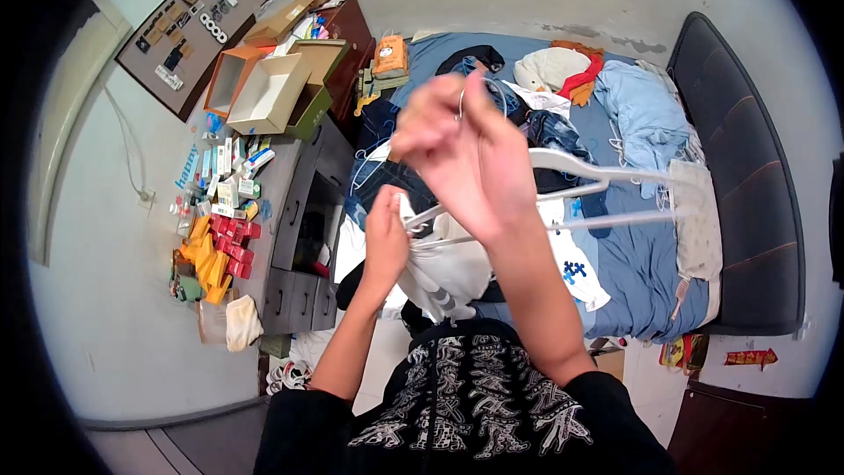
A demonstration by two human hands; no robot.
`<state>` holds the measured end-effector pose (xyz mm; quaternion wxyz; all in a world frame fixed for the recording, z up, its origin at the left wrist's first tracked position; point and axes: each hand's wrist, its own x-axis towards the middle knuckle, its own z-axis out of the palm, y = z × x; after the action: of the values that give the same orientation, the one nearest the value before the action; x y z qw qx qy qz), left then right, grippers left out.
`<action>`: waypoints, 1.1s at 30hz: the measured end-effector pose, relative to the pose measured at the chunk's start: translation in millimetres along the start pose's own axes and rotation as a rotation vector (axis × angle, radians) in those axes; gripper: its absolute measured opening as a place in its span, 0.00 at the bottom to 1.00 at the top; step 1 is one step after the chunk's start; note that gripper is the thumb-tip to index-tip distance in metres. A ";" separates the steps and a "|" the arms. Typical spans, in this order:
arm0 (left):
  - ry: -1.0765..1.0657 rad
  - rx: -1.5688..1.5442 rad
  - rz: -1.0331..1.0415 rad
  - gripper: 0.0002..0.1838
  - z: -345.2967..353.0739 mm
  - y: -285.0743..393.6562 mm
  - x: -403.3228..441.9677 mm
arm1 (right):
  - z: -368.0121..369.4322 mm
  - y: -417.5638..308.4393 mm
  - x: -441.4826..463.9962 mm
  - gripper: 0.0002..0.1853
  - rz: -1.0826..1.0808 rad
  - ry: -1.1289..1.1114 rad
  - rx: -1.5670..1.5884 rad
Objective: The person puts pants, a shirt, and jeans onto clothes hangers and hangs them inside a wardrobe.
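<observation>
A white hanger (571, 161) is held up in front of the person's chest, above the near side of the bed, its long bars reaching out to the right; a white garment (453, 268) hangs in loose folds at the hanger's left end. The left hand (385, 237) is closed, fingers and thumb clamped on the bunched cloth beside that end; the right hand (470, 145) is raised higher, blurred, its fingers curled and nearly closed, with the thin metal hook between thumb and fingers.

Beyond the hands lies the bed (646, 259) with its blue sheet; on it are a white shirt with dark blue crosses (576, 274), a light blue garment (640, 105) near the dark headboard (747, 185), and a white plush-like thing (549, 69) by red and brown cloth; an orange bag (390, 57) stands at the far left corner.

Further left, a grey tabletop (281, 174) carries open boxes (271, 95), small cartons and red packets (232, 242); a board (198, 26) leans above, against the wall.
</observation>
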<state>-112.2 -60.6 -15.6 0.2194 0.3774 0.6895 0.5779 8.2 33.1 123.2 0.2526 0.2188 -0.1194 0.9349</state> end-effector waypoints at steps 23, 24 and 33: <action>-0.341 -0.109 -0.022 0.12 -44.6 47.6 -12.6 | 6.9 -132.9 -252.1 0.07 0.167 0.681 -2.064; -0.356 -0.109 -0.002 0.13 -50.4 48.3 -9.4 | 9.5 -131.6 -253.0 0.07 0.060 0.673 -2.105; -0.168 0.156 0.370 0.08 -71.7 76.6 -6.0 | 20.5 -128.7 -234.1 0.08 -0.197 0.408 -2.259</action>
<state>-141.0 -106.9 74.2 0.1362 0.5603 0.6303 0.5198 264.8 36.5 45.7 0.3909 -0.2793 -0.8282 0.2887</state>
